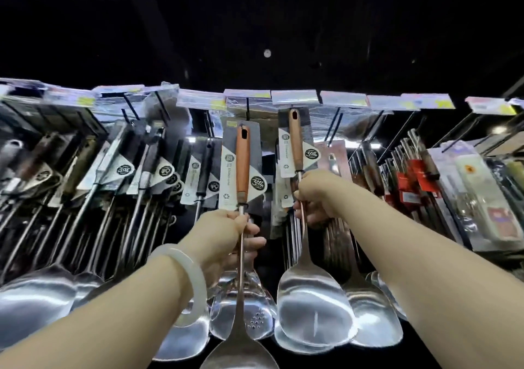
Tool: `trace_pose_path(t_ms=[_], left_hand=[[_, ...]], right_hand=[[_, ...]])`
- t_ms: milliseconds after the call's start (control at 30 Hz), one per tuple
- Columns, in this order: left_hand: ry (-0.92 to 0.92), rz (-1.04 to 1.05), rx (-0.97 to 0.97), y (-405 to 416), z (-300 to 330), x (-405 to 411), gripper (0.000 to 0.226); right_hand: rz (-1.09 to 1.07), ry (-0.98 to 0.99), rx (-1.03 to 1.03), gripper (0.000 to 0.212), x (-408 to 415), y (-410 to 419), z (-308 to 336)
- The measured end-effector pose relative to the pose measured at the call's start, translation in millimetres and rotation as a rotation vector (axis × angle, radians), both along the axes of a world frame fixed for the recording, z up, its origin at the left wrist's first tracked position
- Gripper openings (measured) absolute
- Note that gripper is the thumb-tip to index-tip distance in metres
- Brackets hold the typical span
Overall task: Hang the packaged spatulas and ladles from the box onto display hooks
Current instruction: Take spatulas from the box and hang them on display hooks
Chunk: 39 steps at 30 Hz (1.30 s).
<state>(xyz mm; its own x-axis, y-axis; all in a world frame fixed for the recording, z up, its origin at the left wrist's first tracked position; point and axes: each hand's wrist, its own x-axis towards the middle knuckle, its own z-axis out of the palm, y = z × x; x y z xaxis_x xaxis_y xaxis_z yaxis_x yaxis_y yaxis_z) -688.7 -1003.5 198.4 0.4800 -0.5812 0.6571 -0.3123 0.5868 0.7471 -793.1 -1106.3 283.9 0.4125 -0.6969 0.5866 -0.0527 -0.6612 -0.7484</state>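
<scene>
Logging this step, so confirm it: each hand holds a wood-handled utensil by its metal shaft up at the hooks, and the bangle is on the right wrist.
One detail is wrong: the head view shows the bangle on the left wrist, not the right. The rest stands: the left hand grips one utensil by its metal shaft, and the right hand grips another, both raised at the hooks.

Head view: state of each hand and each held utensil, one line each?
left hand: grips a utensil's metal shaft, raised
left utensil: upright, carded, top near the hooks
right hand: grips the spatula's shaft
spatula: upright, blade down, handle top at a hook
hung utensils: hanging in rows
</scene>
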Motion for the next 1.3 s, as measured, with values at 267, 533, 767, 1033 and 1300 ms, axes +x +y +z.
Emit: trace_pose_path(t_ms=[267,533,767,1033,1300], left_hand=[[-0.005,0.011,0.002,-0.8,-2.2,7.6,0.017],[-0.004,-0.010,0.000,-11.1,-5.3,2.2,0.013],[0.007,-0.005,0.015,-11.1,-6.1,4.0,0.014],[-0.001,-0.022,0.013,-14.7,-6.4,4.0,0.016],[0.017,-0.115,0.001,-34.2,4.0,-16.4,0.017]], right_hand=[[0.017,0.010,0.022,0.027,20.8,-36.9,-10.2],[-0.076,-0.030,-0.140,0.026,48.1,-67.6,-20.7],[-0.151,-0.006,-0.231,0.036,53.1,-84.1,-23.8],[-0.258,0.019,-0.282,0.027,47.8,-86.9,-36.0],[0.134,-0.081,-0.307,0.037,-8.2,-18.6,-86.0]])
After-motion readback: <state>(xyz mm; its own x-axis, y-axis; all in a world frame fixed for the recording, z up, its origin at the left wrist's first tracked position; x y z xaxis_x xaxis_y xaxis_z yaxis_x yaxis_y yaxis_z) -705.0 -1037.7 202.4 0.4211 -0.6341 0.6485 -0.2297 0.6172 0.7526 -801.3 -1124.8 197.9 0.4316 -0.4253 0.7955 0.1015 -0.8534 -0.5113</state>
